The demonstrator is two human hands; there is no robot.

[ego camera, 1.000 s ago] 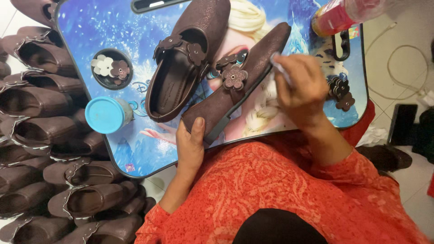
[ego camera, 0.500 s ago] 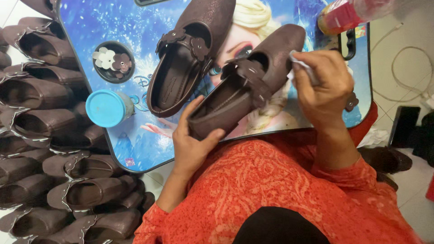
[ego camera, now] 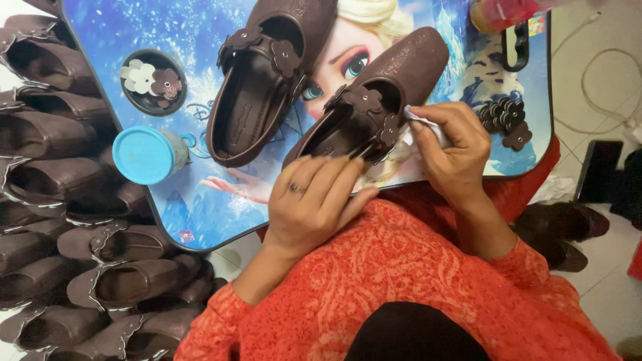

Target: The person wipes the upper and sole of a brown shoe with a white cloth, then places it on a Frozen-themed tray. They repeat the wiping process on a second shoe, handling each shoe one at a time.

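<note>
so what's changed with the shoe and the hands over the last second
The held shoe was turned from sole-up to opening-up, its flowered strap now facing the camera. The left hand shifted from the heel to grip over the shoe's side. The right hand went on pressing a white cloth at the strap. The other shoe, blue lid and small dish stayed put.

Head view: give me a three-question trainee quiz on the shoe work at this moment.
1. True or false: the left hand grips the heel end of the shoe.
2. What does the right hand pinch against the shoe's side? A) white cloth B) scissors C) blue lid
3. Fill in: the second shoe lies on the ___.

Key:
1. True.
2. A, the cloth.
3. Tray.
</note>
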